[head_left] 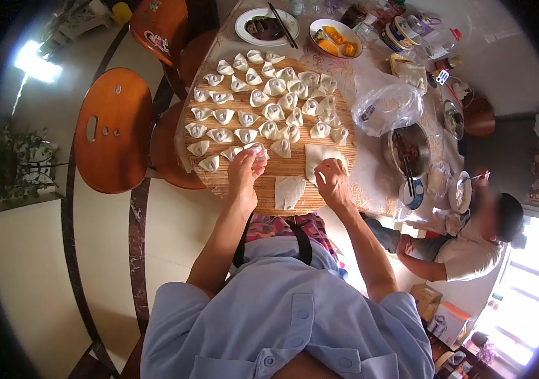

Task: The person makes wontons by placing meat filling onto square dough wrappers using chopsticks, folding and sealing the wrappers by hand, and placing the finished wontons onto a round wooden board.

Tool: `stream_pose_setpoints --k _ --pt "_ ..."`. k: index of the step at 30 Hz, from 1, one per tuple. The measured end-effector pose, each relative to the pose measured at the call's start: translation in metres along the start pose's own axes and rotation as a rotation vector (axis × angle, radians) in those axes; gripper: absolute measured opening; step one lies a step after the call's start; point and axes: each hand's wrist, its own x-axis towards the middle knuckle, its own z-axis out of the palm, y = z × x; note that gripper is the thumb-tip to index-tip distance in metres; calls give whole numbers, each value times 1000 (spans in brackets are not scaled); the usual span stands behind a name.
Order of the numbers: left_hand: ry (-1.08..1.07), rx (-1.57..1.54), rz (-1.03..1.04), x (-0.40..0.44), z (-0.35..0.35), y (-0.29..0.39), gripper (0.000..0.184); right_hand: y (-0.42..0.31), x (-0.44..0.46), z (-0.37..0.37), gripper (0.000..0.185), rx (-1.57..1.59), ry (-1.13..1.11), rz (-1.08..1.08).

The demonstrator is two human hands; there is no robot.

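Left hand: fingers closed on 1 folded wonton, above slatted bamboo board. Right hand: fingers curled at square dough wrappers on board; whether clamped, cannot tell.

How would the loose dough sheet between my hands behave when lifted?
The dough sheet would probably sag, since it looks thin, lying flat on the board. It's likely light, given its small area; its thin edges might tear.

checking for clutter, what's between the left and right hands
In the head view, a dough wrapper lies on the slatted board between the left hand and right hand.
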Motion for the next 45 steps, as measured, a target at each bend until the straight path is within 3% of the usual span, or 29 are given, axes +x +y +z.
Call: stream_pose_setpoints --k 8,12,13,16,18,19,22,24,26,27,30,32,33,34,37,40,45 --pt "-85 41 -45 -6 6 -15 13 -3 8 3 9 -283 -183 -278" --pt "-221 4 -167 3 12 -39 17 17 13 5 5 182 -114 40" --pt "-277 -29 -221 9 12 -52 18 22 15 6 6 305 -78 224" --pt "-343 -147 -412 19 30 -74 34 42 19 -6 15 534 -226 532" --pt "-358 -175 -560 29 47 -80 39 47 19 -11 16 640 -196 513" --pt "-419 -165 -551 33 55 -81 48 47 19 -15 17 694 -181 503" --pt "-494 -291 -651 51 74 -93 52 28 19 -33 17 704 -208 463" --pt "-558 -311 -572 35 95 -81 56 22 11 -40 16 540 -227 375" --pt "-732 -297 -485 66 87 -117 47 2 13 -72 15 378 -63 177" --pt "-591 -227 -439 64 91 -119 40 -3 10 -93 18 328 42 284" --pt "-698 -206 -399 49 100 -94 35 21 -17 -140 28 170 397 610" --pt "-522 -119 -430 26 117 -71 35 52 -43 -154 40 27 673 800" --pt "-430 -75 -442 18 124 -65 35 73 -60 -157 47 -146 642 859" --pt "-468 -69 -412 16 127 -65 35 82 -69 -161 53 -317 604 915" --pt "-529 -42 -351 11 139 -62 36 92 -76 -162 66 338 543 1352" --pt "-493 -16 -340 5 154 -60 33 107 -83 -143 69 966 698 1204" --pt "-520 -4 -306 0 166 -62 30 125 -36 -164 32 721 1013 1006"
